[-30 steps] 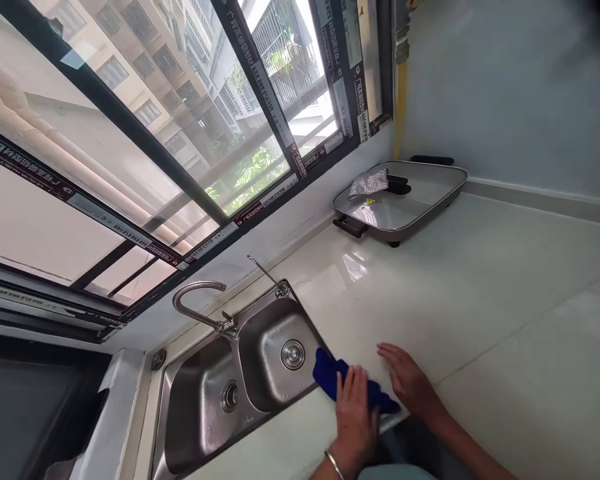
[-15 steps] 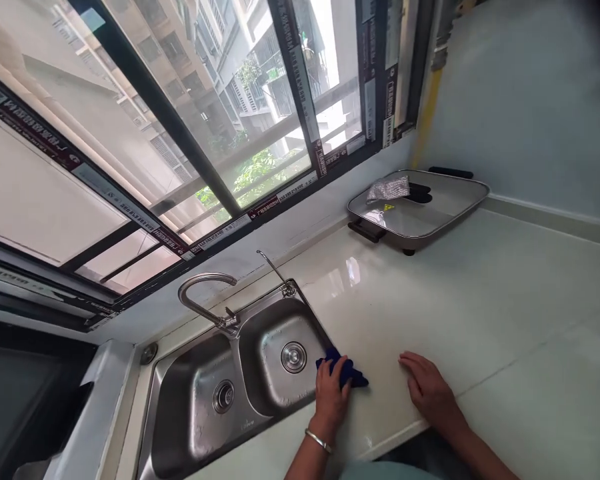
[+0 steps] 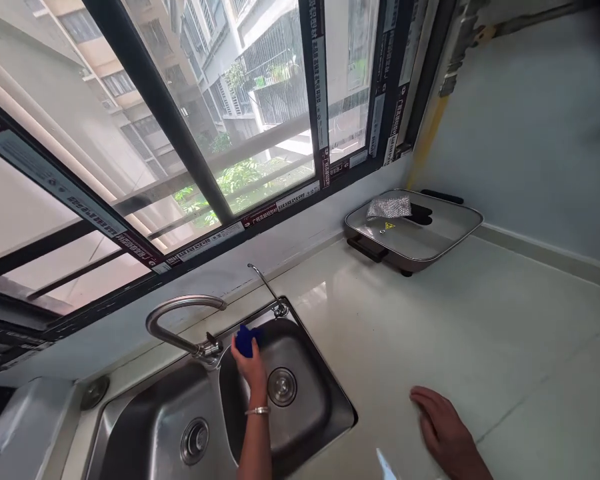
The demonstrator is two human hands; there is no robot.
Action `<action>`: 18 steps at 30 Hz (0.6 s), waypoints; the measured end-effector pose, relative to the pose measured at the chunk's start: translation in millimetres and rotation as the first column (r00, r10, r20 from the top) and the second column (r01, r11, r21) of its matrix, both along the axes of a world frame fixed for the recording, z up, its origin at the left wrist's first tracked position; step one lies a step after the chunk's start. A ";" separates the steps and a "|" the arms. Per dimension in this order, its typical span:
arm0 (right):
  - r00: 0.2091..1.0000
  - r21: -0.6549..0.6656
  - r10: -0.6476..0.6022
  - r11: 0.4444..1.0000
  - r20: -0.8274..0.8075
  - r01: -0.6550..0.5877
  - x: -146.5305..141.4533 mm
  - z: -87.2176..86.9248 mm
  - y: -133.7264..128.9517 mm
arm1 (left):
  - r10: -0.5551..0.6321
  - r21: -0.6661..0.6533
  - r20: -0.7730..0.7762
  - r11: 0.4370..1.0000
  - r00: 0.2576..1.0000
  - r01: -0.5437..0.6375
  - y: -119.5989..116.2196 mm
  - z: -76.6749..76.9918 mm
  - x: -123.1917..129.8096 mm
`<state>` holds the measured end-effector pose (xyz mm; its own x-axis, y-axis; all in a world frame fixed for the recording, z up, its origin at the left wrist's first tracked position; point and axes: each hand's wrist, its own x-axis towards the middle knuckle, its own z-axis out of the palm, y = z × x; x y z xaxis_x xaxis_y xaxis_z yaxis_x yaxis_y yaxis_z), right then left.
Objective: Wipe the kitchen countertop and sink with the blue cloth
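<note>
My left hand (image 3: pixel 251 367), with a bangle on its wrist, is closed around a dark blue cloth (image 3: pixel 247 340). Both are at the back of the right basin of a steel double sink (image 3: pixel 325 373), close to the base of the curved faucet (image 3: pixel 185 303). Part of the cloth is hidden by my fingers. To the right, my right hand (image 3: pixel 445 430) is on or just over the pale countertop (image 3: pixel 380 353), fingers stretched out and nothing in it.
A thin second spout (image 3: pixel 265 283) rises behind the right basin. Against the back corner stands an electric pan (image 3: pixel 405 247) with a glass lid, a silvery wrapped piece (image 3: pixel 390 207) lying on top. A dark-framed window (image 3: pixel 260 217) runs along the wall behind the sink.
My left hand has carried the blue cloth from the sink's right front edge to the back of the right basin. My right hand shows slightly lower, and the whole view has shifted.
</note>
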<state>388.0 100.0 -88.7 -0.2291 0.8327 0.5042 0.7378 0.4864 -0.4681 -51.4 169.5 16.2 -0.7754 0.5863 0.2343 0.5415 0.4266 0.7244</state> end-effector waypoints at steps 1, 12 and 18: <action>1.000 -0.006 -0.005 1.000 0.005 0.005 0.6 2.1 -1.1 | -0.012 0.009 -0.031 1.000 0.999 0.012 13.9 0.6 -7.3; 0.997 -0.060 -0.027 0.998 0.076 0.032 8.8 16.0 -8.4 | -0.218 -0.394 -0.407 0.918 0.887 0.045 82.5 -40.2 -18.6; 0.993 -0.068 -0.003 0.998 0.120 0.011 18.5 12.5 -10.1 | -0.518 -0.446 -0.417 0.833 0.747 0.328 79.0 -49.6 -29.8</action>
